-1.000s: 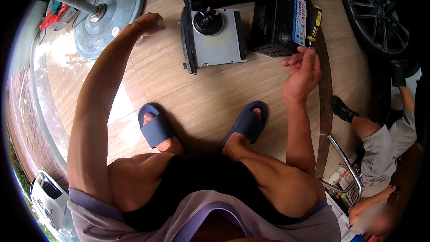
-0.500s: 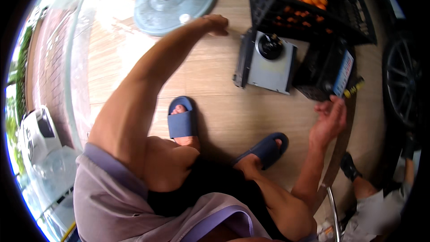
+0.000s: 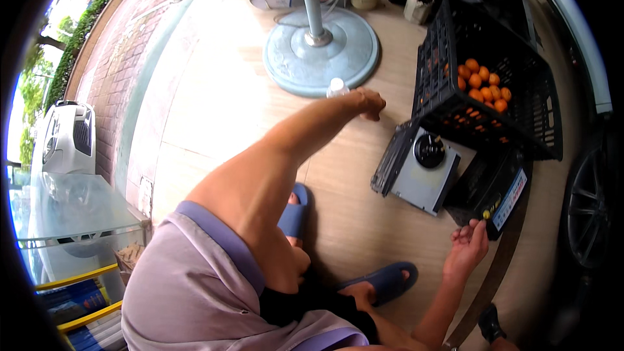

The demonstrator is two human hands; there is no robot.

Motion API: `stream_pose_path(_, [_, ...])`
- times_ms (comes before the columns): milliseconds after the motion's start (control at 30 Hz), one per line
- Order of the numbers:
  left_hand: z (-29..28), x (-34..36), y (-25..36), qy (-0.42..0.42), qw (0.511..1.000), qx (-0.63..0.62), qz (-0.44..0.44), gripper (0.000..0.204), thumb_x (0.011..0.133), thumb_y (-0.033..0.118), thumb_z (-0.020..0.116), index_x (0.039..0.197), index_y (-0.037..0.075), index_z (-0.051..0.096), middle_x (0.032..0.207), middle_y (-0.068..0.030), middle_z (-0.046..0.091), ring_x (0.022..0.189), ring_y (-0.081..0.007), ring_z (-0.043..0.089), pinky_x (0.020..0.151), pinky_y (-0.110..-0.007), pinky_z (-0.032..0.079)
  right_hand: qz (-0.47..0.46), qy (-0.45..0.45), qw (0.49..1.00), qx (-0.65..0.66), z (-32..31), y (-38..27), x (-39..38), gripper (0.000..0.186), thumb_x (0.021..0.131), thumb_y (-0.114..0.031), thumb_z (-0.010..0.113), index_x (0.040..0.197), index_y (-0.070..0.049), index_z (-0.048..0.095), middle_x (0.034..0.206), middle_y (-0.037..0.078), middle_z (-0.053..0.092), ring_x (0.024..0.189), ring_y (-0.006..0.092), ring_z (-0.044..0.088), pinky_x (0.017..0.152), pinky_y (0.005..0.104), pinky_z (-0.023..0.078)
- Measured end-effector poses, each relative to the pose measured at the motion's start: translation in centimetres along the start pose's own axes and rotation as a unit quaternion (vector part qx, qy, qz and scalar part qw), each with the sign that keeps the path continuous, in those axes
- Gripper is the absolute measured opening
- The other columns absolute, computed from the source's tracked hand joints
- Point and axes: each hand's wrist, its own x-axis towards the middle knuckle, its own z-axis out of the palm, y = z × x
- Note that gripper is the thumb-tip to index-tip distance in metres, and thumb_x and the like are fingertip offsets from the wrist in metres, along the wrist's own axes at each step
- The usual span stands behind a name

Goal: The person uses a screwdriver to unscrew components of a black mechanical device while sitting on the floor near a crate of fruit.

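**On the Floor Ahead of the Sandals: Reach Hazards and Hand Pose**

Beyond the left hand (image 3: 370, 102), just past the knuckles, a small clear bottle with a white cap (image 3: 337, 87) stands at the rim of the round fan base (image 3: 321, 52). It appears light and narrow, so a fast or off-line approach could tip it or roll it against the fan pole (image 3: 312, 0). To the right of this grip, the black crate of oranges (image 3: 484, 84) sits tilted, one lower edge resting on the grey box-shaped device (image 3: 421, 170). A bump from the forearm could shift the crate and spill fruit. The long forward lean also loads the person's balance over the blue sandals (image 3: 383, 279).

Left arm: fully extended forward and slightly right, elbow nearly straight. The grip is clenched into a loose fist, knuckles up; nothing visible is enclosed, and whether it touches the bottle cannot be determined.

Right hand (image 3: 467, 248): held low near the right knee, palm up, fingers released and lightly curled, grasping nothing. Immediately beyond its fingertips is the dark battery-like block (image 3: 491, 192), close to but possibly not touching it.
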Motion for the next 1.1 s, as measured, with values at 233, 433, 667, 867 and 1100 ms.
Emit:
stream_pose_path(233, [0.5,-0.1,0.0,0.021,0.999,-0.024,0.016,0.040,0.087,0.035,0.066,0.118,0.010,0.073,0.121,-0.0169,0.072,0.115,-0.0335,0.067,0.095,-0.044,0.054,-0.012,-0.021,0.999,-0.035,0.6,0.2,-0.5,0.031,0.106,-0.036,0.058,0.100,-0.005,0.061,0.073,0.000,0.052,0.069,0.0107,0.051,0.063,0.0282,0.044])
stream_pose_path(433, [0.5,0.4,-0.3,0.017,1.000,-0.012,0.023,0.045,0.087,0.034,0.064,0.123,0.007,0.069,0.119,-0.0189,0.072,0.112,-0.0364,0.068,0.093,-0.046,0.055,-0.071,-0.038,0.992,-0.099,0.2,0.9,-0.5,0.033,0.106,-0.036,0.057,0.102,-0.004,0.061,0.073,0.001,0.052,0.068,0.0124,0.053,0.063,0.0296,0.046])
stream_pose_path(667, [0.9,0.3,-0.4,0.029,0.999,-0.006,0.026,0.045,0.087,0.033,0.063,0.123,0.007,0.069,0.121,-0.0193,0.071,0.115,-0.0356,0.067,0.094,-0.045,0.054,-0.004,-0.039,0.996,-0.085,0.5,0.3,-0.1,0.035,0.106,-0.038,0.057,0.105,-0.003,0.062,0.074,0.001,0.053,0.066,0.0132,0.053,0.063,0.0293,0.045])
stream_pose_path(867, [0.2,0.2,-0.2,0.013,1.000,-0.012,0.018,0.044,0.088,0.031,0.063,0.124,0.007,0.069,0.124,-0.0186,0.070,0.118,-0.0351,0.066,0.095,-0.045,0.054,0.031,-0.025,0.999,-0.014,0.7,0.3,0.5,0.032,0.105,-0.036,0.059,0.106,-0.005,0.063,0.076,0.000,0.053,0.069,0.0123,0.052,0.064,0.0294,0.045])
stream_pose_path(1100, [0.5,0.3,-0.4,0.011,0.999,-0.003,0.030,0.046,0.088,0.033,0.064,0.125,0.008,0.068,0.123,-0.0184,0.070,0.117,-0.0350,0.066,0.095,-0.045,0.054,-0.024,-0.086,0.992,-0.093,1.9,1.0,-0.5,0.033,0.106,-0.035,0.057,0.103,-0.003,0.064,0.072,0.001,0.054,0.066,0.0119,0.053,0.062,0.0298,0.046])
